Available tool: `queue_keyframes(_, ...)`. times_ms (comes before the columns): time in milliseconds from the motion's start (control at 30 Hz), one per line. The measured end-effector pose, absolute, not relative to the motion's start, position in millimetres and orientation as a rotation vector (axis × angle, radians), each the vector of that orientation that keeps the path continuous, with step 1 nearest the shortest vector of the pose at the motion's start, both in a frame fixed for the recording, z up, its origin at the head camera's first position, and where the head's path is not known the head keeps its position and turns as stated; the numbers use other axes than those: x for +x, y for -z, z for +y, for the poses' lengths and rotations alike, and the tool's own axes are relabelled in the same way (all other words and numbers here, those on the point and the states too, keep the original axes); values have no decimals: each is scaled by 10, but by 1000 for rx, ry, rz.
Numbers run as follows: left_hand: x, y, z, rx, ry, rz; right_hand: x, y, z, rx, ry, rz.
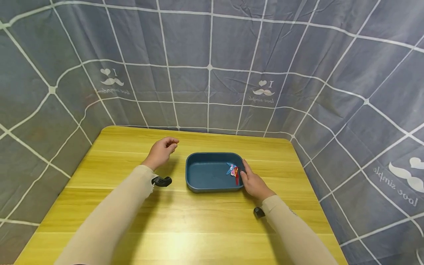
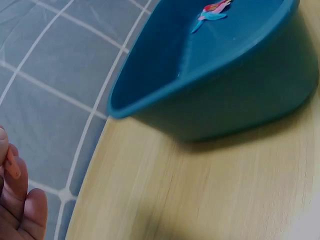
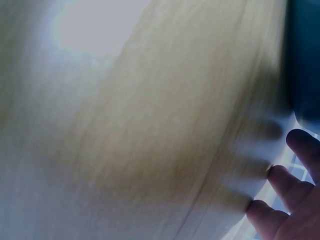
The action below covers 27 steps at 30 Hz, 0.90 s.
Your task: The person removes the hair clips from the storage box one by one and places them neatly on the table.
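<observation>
Your left hand (image 1: 160,151) has its fingertips closed in a pinch on a small orange piece (image 2: 12,167), seen at the lower left of the left-wrist view, one end sticking out past the fingers toward the bottom of that frame; in the head view the piece is too small to make out. The relation to judge by is that hand against the blue tray (image 1: 212,190): in the head view the tray sits just below centre, long axis running left to right, and your left hand is apart from it, off the upper left corner, so the way from pinch to tray runs right and down. The small coloured pieces (image 1: 233,170) lie inside at the tray's right end, so the left part of the floor is the nearer for you. Your right hand (image 1: 255,184) is at that right end, thumb over the rim and fingers along the outside, seemingly gripping it, though how firmly you cannot tell.
</observation>
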<state>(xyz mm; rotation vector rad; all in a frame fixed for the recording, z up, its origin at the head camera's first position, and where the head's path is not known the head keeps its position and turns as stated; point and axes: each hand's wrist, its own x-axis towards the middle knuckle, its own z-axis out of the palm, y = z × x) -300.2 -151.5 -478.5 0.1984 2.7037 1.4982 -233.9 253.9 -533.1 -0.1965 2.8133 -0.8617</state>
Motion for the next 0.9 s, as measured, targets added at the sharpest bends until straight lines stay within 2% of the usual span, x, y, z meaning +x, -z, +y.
queue_keyframes(400,-2977,4906,-1892,140,-1542,2645,-2350,5352,2541,-190,863,2811)
queue_keyframes(900,-2981,5168,-1990,88,-1415,2589,-2349,5343,2533,-203,834,2815)
